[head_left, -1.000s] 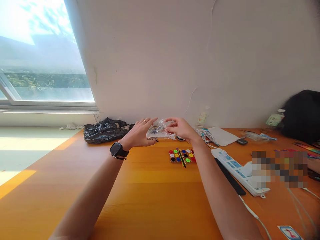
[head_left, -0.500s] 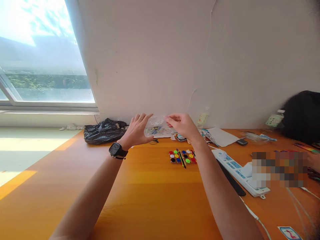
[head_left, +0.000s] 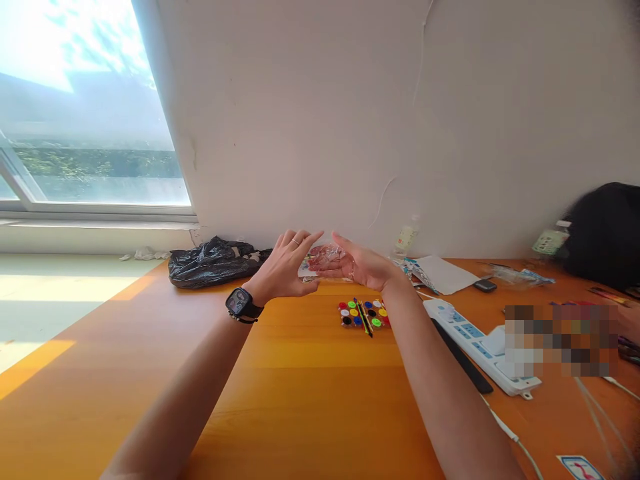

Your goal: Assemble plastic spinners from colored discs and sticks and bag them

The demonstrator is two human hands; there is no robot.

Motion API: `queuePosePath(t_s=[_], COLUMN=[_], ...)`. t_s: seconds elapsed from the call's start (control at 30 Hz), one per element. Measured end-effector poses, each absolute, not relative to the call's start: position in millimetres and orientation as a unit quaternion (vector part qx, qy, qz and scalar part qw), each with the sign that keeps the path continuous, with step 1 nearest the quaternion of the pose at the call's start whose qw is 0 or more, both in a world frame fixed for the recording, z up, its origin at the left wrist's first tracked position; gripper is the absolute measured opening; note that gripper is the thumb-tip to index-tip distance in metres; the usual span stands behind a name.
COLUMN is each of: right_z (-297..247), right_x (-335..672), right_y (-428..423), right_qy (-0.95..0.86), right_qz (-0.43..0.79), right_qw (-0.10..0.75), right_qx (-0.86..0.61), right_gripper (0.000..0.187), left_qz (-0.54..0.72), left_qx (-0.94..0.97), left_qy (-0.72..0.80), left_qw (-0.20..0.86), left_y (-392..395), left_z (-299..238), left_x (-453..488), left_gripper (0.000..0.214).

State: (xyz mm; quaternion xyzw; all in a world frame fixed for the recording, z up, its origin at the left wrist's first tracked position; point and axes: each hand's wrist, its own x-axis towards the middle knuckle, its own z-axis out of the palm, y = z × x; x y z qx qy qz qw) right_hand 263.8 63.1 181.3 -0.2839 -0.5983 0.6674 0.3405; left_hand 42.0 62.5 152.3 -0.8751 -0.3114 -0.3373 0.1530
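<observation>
A clear, shiny piece of plastic (head_left: 327, 255), which looks like a thin packet or sheet, is between my two hands above the far part of the table. My left hand (head_left: 286, 267) grips its left side, with thumb below and fingers above. Around its right side is my right hand (head_left: 369, 265), its thumb at the top and its fingers behind, showing through the plastic. Just nearer to me lie small paint pots (head_left: 376, 313) with coloured lids. Thin brushes (head_left: 364, 317) rest across them.
A black plastic bag (head_left: 213, 263) lies at the far left by the wall. To the right are a white power strip (head_left: 470, 333), a bottle (head_left: 407, 235), white paper (head_left: 443, 272) and a black bag (head_left: 607, 233). Another person's hand (head_left: 631, 320) shows at the right edge.
My right hand has gone from a pinch at the plastic's upper right to spread fingers behind it. My left hand has shifted slightly right, so the hands are closer together.
</observation>
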Motion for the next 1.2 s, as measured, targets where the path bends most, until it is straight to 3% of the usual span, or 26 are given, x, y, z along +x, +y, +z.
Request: queuePosePath(t_s=[0.23,0.5,0.63,0.8,0.9,1.2], right_z=[181,181,196,207,182,66], right_x=[269,270,286,317,324,322], right_y=[61,63,53,49,59,44], right_qy=[-0.602,-0.611,-0.645,-0.663,-0.675,-0.803], right_qz=[0.697,0.673,0.59,0.451,0.383,0.171], right_qw=[0.295,0.299,0.318,0.404,0.416,0.254], right_qx=[-0.252,-0.29,-0.366,-0.44,-0.474,-0.511], right_gripper=[0.061,0.061,0.048,0.036,0.035,0.028], left_qz=[-0.321,-0.284,-0.267,-0.218,-0.196,-0.119], left_qx=[-0.877,-0.886,-0.891,-0.91,-0.912,-0.907], left_qy=[-0.32,-0.33,-0.344,-0.353,-0.359,-0.403], left_qw=[0.158,0.158,0.13,0.021,-0.035,-0.019], left_y=[64,64,72,72,53,-5], left_z=[153,161,159,121,90,62], left_x=[36,29,15,-26,-54,-112], left_gripper=[0.105,0.093,0.09,0.092,0.086,0.088])
